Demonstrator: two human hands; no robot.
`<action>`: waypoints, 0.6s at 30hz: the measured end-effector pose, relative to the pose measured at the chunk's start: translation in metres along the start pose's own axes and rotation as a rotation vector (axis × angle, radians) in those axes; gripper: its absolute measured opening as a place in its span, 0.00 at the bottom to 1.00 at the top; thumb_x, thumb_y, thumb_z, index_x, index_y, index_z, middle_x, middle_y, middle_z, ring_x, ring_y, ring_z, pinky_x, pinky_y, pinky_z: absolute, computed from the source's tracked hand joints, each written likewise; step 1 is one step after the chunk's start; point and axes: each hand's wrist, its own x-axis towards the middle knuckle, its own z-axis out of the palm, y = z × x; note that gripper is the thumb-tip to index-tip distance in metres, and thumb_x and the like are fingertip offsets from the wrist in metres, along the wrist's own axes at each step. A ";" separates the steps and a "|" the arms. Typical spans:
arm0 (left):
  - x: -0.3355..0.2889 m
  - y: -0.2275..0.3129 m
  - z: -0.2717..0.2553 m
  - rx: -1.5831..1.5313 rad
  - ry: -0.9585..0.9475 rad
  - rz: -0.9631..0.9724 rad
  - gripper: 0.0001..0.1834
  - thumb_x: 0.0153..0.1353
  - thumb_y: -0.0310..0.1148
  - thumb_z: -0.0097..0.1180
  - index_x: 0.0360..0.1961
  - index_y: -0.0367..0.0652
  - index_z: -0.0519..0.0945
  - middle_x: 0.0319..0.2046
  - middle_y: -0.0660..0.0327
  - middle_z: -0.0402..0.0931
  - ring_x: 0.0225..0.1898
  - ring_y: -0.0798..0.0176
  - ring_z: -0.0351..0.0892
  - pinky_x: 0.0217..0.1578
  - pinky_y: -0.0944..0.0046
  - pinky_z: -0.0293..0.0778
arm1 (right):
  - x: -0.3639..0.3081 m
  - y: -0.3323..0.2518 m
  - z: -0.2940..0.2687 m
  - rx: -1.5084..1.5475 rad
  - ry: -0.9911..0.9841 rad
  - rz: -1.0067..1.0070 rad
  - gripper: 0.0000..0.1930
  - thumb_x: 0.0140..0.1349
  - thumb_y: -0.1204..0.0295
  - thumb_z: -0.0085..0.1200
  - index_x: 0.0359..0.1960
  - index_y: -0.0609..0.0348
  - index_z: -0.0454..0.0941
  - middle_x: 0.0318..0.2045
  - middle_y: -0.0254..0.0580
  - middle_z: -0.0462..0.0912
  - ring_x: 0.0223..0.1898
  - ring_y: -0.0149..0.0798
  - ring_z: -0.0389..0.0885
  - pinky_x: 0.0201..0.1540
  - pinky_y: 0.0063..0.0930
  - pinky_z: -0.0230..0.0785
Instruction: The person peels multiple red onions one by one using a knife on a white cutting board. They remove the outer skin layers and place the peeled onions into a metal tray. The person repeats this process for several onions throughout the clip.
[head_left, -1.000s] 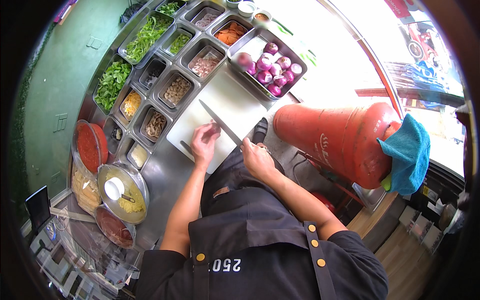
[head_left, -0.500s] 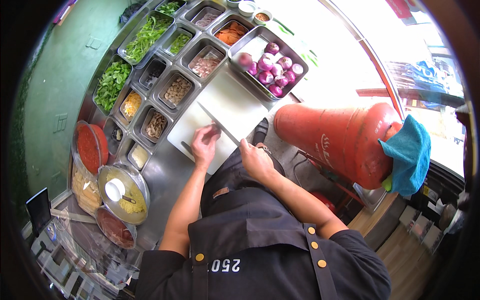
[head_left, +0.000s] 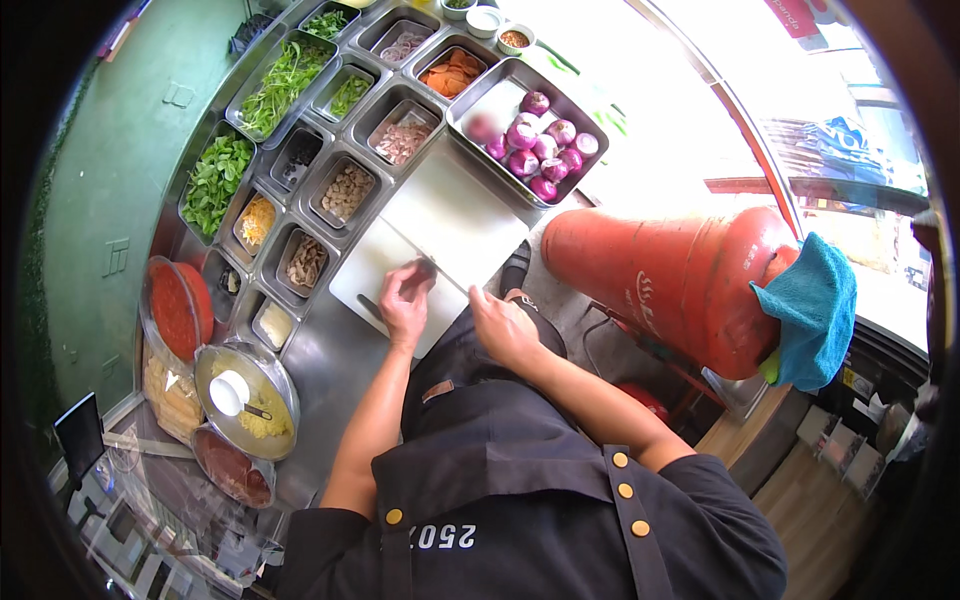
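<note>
Bench: stainless steel, along the worker's left and ahead; set with rows of steel pans.
Gas cylinder: red, scuffed, at the worker's right; teal towel draped over its far end.
Cutting board: white, directly in front of the worker, partly under both hands; dark slot near its left corner.
Onion tray: metal, rectangular, beyond the board; red onions grouped toward its right side.
Leaf greens: two heaps, in the larger pans at the outer left.
Mixing bowl: wide, plastic-wrapped, at near left; white cup inside, with yellow shreds.
Smaller pan contents: orange slices, pinkish chopped pieces, tan chunks, brown strips, yellow-orange shreds.
Right hand: at the board's near right edge; grip closed round the knife's handle, which the fist hides.
Left hand: over the board; grip narrow, fingertips bunched on a small piece.
Knife: long, thin blade, slanting from the right fist up-left across the board, close by the left fingertips; whether it touches the board, cannot tell.
Held piece: small, dark purplish, at the left fingertips above the board; mostly covered, kind not readable.
</note>
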 end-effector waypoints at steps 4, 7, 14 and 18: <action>0.000 0.001 0.002 0.035 0.013 0.000 0.19 0.64 0.10 0.71 0.55 0.33 0.86 0.56 0.55 0.83 0.54 0.56 0.92 0.56 0.58 0.93 | 0.009 -0.001 0.003 -0.021 0.048 -0.061 0.23 0.72 0.76 0.54 0.68 0.66 0.70 0.48 0.60 0.90 0.42 0.64 0.94 0.45 0.54 0.88; -0.003 0.004 0.003 0.017 0.027 -0.032 0.20 0.64 0.12 0.73 0.56 0.35 0.85 0.57 0.55 0.82 0.55 0.55 0.91 0.56 0.58 0.93 | 0.007 0.005 0.014 -0.049 0.006 -0.024 0.19 0.73 0.76 0.52 0.64 0.64 0.71 0.46 0.60 0.89 0.40 0.63 0.94 0.43 0.55 0.86; -0.002 -0.004 0.001 0.054 0.049 -0.054 0.23 0.63 0.17 0.77 0.58 0.36 0.85 0.60 0.54 0.83 0.58 0.56 0.89 0.58 0.56 0.92 | 0.019 0.017 0.038 -0.069 -0.018 -0.021 0.21 0.73 0.75 0.52 0.67 0.65 0.71 0.46 0.58 0.90 0.41 0.62 0.94 0.43 0.54 0.88; 0.003 0.001 -0.008 -0.089 0.027 -0.304 0.23 0.69 0.22 0.75 0.63 0.35 0.82 0.62 0.55 0.84 0.57 0.59 0.89 0.62 0.55 0.88 | 0.038 0.010 0.045 0.008 0.114 -0.099 0.18 0.74 0.75 0.53 0.63 0.62 0.70 0.49 0.63 0.90 0.44 0.65 0.94 0.44 0.59 0.87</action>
